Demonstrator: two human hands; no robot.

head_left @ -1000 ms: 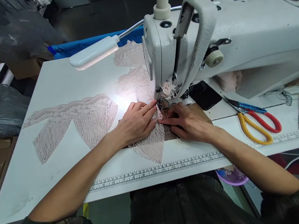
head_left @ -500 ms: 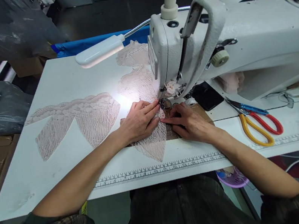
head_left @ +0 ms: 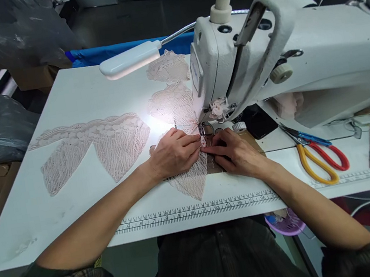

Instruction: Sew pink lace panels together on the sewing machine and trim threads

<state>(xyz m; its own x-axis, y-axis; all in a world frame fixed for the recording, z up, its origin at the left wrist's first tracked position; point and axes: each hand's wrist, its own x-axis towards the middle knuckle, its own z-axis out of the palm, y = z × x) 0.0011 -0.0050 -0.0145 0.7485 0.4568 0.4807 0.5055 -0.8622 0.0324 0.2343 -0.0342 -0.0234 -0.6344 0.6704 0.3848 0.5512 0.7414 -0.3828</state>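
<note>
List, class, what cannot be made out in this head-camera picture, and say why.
All in the head view:
Part of the lace piece beneath the left hand: covered by that hand.
Right end of the sewing machine: cut off by the right edge.
Far side of the purple basket: hidden by the tabletop.
Any stitching near the right hand: too small.

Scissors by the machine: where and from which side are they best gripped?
Probably by the yellow loop and red loop, the right hand coming from the near edge of the table. The scissors lie flat, loops spread toward that edge, blades pointing away toward the machine. The blue tool lies right by them, so it may snag.
</note>
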